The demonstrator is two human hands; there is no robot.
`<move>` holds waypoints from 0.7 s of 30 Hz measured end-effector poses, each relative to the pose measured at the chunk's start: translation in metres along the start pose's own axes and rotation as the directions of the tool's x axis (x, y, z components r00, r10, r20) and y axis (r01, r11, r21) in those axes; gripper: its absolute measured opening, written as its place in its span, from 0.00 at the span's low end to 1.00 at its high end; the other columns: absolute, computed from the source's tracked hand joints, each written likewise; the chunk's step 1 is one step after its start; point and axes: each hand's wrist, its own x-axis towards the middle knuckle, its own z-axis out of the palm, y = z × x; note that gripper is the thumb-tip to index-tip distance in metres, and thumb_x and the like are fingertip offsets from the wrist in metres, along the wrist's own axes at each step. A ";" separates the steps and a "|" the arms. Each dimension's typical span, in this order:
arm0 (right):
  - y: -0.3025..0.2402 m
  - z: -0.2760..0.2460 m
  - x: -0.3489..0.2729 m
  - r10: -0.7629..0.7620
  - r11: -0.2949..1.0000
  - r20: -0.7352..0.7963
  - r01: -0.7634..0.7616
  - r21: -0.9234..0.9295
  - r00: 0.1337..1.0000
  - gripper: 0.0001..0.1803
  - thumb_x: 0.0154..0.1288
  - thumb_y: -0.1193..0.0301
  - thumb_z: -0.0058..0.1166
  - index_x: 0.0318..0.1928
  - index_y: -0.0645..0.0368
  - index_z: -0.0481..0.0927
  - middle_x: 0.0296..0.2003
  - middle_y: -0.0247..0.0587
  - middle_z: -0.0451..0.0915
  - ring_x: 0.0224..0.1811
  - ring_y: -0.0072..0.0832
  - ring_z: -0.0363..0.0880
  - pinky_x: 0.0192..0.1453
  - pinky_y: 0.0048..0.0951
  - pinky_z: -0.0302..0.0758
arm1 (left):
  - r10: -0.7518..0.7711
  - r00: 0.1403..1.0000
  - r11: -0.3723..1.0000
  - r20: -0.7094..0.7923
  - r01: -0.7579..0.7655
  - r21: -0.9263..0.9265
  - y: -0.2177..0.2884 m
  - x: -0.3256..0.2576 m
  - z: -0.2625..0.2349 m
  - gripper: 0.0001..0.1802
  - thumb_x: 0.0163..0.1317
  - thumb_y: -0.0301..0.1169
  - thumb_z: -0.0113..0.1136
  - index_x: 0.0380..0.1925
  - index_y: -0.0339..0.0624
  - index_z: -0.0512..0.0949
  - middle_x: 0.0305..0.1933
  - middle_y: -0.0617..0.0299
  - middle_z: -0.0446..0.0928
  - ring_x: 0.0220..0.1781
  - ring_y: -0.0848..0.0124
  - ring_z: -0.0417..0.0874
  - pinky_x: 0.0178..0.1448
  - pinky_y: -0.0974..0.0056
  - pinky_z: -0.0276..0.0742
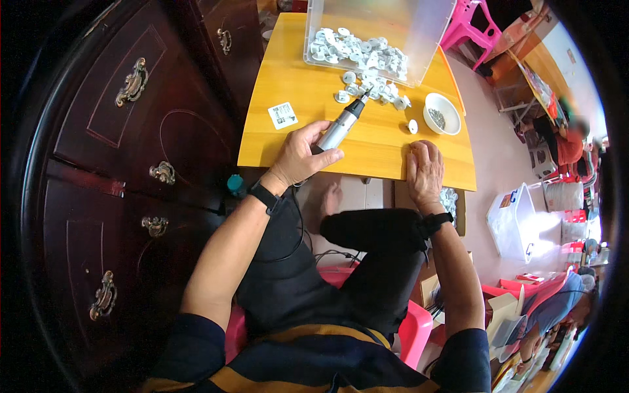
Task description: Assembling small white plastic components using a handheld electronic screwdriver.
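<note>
My left hand (pixel 301 154) is closed around a silver and black electric screwdriver (pixel 336 133). It is tilted, its tip pointing up and right toward a loose group of small white round plastic parts (pixel 390 92). My right hand (pixel 426 169) lies palm down at the near edge of the yellow table (pixel 262 147), fingers mostly stretched out; nothing shows in them, though their undersides are hidden. Just beyond those fingers sits one single white part (pixel 413 126). A white bowl (pixel 453 109) with small metal screws in it stands to the right.
A clear plastic bin (pixel 373 26) on its side spills white parts at the far end. A printed white card (pixel 283 116) lies on the left. Dark wooden drawers (pixel 118 144) flank my left side. A box with white parts (pixel 451 200) is under the table. Other people sit at right.
</note>
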 end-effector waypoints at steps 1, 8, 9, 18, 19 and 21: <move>0.000 0.000 -0.002 0.008 1.000 -0.003 -0.008 0.010 1.000 0.12 0.68 0.67 0.50 0.49 0.54 0.77 0.51 0.44 0.75 0.55 0.45 0.72 0.60 0.45 0.68 | 0.047 0.998 0.999 -0.034 -0.048 -0.017 -0.001 0.000 0.002 0.31 0.57 0.36 0.73 0.55 0.28 0.75 0.39 0.60 0.81 0.39 0.78 0.79 0.44 0.70 0.77; 0.009 0.012 -0.006 0.022 1.000 -0.035 -0.022 0.006 0.999 0.12 0.68 0.67 0.50 0.48 0.54 0.78 0.51 0.44 0.76 0.55 0.46 0.73 0.60 0.45 0.68 | -0.004 0.999 0.996 0.034 0.001 0.085 -0.009 0.003 -0.004 0.32 0.60 0.31 0.71 0.61 0.26 0.70 0.46 0.63 0.78 0.42 0.81 0.77 0.45 0.73 0.76; 0.011 0.013 -0.007 0.024 1.000 -0.033 -0.024 0.003 0.999 0.12 0.68 0.67 0.50 0.48 0.54 0.78 0.51 0.44 0.76 0.55 0.46 0.73 0.60 0.45 0.68 | -0.006 0.999 0.997 0.036 0.003 0.083 -0.009 0.002 -0.001 0.32 0.60 0.31 0.71 0.61 0.26 0.70 0.46 0.63 0.78 0.42 0.81 0.77 0.45 0.73 0.76; 0.020 0.035 0.001 0.001 1.000 -0.056 0.000 0.013 0.998 0.13 0.68 0.65 0.51 0.50 0.53 0.78 0.51 0.44 0.76 0.56 0.45 0.73 0.62 0.45 0.67 | -0.073 0.997 0.997 -0.018 0.073 -0.025 -0.017 0.011 -0.006 0.30 0.60 0.32 0.70 0.59 0.27 0.72 0.39 0.62 0.79 0.36 0.80 0.78 0.39 0.74 0.75; 0.020 0.033 0.001 -0.008 1.000 -0.049 0.009 0.019 0.999 0.13 0.68 0.65 0.51 0.50 0.53 0.78 0.51 0.44 0.76 0.57 0.45 0.72 0.62 0.45 0.67 | -0.078 0.997 0.997 -0.017 0.078 -0.011 -0.016 0.011 -0.005 0.30 0.61 0.32 0.70 0.59 0.27 0.72 0.39 0.62 0.79 0.36 0.80 0.78 0.38 0.74 0.75; 0.019 0.030 -0.001 0.001 1.000 -0.042 0.000 0.024 0.999 0.13 0.68 0.64 0.51 0.50 0.53 0.78 0.51 0.44 0.76 0.57 0.45 0.73 0.63 0.45 0.67 | -0.102 0.995 0.995 -0.009 0.102 -0.009 -0.012 0.008 -0.004 0.30 0.61 0.32 0.70 0.59 0.27 0.72 0.39 0.62 0.79 0.36 0.80 0.77 0.38 0.74 0.75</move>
